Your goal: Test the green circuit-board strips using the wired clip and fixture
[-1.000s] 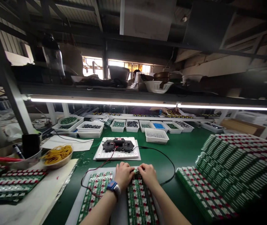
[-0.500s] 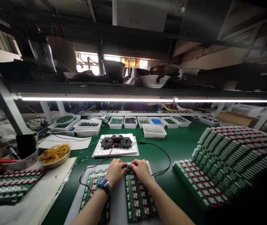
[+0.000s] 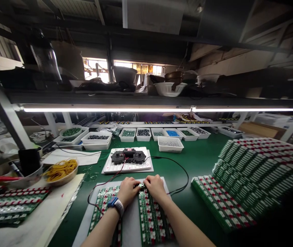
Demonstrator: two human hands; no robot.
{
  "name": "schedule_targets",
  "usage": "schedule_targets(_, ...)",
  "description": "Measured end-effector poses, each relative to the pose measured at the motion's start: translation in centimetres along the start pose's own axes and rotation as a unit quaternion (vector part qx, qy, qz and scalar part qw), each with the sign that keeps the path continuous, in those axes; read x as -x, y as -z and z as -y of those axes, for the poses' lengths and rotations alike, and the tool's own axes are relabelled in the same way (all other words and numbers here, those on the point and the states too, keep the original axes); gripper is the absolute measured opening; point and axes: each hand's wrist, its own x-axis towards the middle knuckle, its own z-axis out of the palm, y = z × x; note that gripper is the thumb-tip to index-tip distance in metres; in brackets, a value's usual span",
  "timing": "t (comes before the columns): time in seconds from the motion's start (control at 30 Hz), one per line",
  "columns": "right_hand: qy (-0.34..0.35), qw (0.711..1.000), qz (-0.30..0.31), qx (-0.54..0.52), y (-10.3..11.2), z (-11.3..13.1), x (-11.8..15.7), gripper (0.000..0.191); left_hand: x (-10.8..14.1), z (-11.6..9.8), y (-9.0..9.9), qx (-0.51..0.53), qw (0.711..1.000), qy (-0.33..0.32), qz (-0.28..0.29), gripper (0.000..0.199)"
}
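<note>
Head view: our left hand (image 3: 127,190) and right hand (image 3: 155,188) pinch the far end of a green circuit panel (image 3: 150,219), fingertips nearly meeting. It lies on a pale board (image 3: 131,224), beside a second panel (image 3: 100,202).

Boards, populated, green (image 3: 151,219): two are lying on one pale sheet (image 3: 131,219) at the near edge of the table (image 3: 200,161). Bins, white, in a row (image 3: 143,138): six are standing toward the far edge; one front bin (image 3: 170,149) is sitting nearer. Black device (image 3: 129,156): one. Bowl of yellow bands (image 3: 63,180): one.
</note>
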Motion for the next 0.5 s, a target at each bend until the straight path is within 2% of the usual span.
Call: schedule_targets(0.5,0.012,0.999,-0.044,-0.012,-1.4,0.1,0.4,0.019,0.3,-0.4,0.3,0.005,1.000,0.001,-0.005,0.025)
